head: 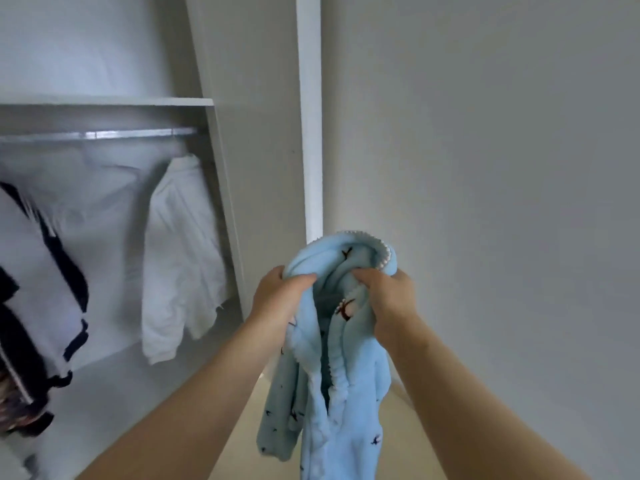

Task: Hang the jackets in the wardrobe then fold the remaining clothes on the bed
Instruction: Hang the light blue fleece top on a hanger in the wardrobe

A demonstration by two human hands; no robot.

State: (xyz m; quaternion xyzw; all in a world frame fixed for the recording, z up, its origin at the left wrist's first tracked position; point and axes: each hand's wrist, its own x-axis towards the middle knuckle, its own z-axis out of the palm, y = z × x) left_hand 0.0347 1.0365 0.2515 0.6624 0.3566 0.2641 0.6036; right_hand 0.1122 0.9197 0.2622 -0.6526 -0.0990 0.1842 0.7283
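You're holding the light-blue fleece jacket (332, 410) up in front of you w/ both hands. Your L hand (277, 292) is gripping the collar on its left side, fingers curled into the fabric. Your R hand (388, 296) is clutching the collar's right side the same way. The rest of the jacket is hanging down btwn your forearms, in front of the grey wall (485, 168), just right of the open wardrobe (225, 188). Inside, a white jacket (180, 258) is hanging below the rail (97, 135), and a black-and-white garment (38, 278) is showing at the left edge.
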